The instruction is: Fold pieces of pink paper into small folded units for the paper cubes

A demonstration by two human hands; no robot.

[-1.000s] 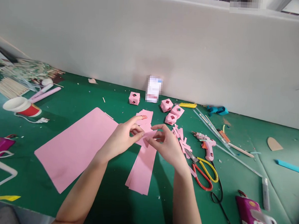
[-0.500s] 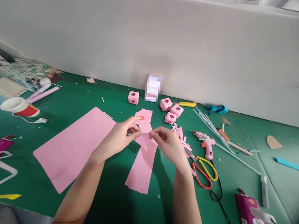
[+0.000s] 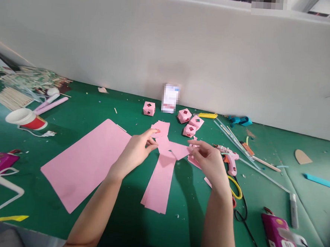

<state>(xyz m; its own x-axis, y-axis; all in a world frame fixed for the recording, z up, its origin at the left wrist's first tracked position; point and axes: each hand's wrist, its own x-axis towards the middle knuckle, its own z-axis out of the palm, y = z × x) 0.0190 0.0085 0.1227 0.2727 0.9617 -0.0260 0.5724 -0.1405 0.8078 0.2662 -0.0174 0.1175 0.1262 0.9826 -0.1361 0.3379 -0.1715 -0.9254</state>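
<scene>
Above the table I hold a small cut pink paper piece (image 3: 178, 150) with a little diamond-shaped gap near its middle. My right hand (image 3: 207, 157) pinches its right end between thumb and fingers. At its left end, the thumb and fingers of my left hand (image 3: 138, 148) are closed on the paper. Long pink paper strips (image 3: 159, 184) lie in a loose stack below and between my hands. More cut pink paper (image 3: 163, 128) lies just beyond my left fingertips. Small pink cut scraps (image 3: 194, 161) are partly hidden behind my right hand.
A large pink sheet (image 3: 87, 163) lies left. Folded pink paper shapes (image 3: 184, 115) stand at the back near a blurred upright screen (image 3: 170, 98). Right are a pink glue gun (image 3: 231, 161), scissors (image 3: 237, 189) mostly behind my arm, and a purple box (image 3: 282, 235). A paper cup (image 3: 27, 118) lies left.
My right hand has moved right, away from my left, and the pink paper piece now spreads open between them, showing its gap. My right arm now covers much of the scissors.
</scene>
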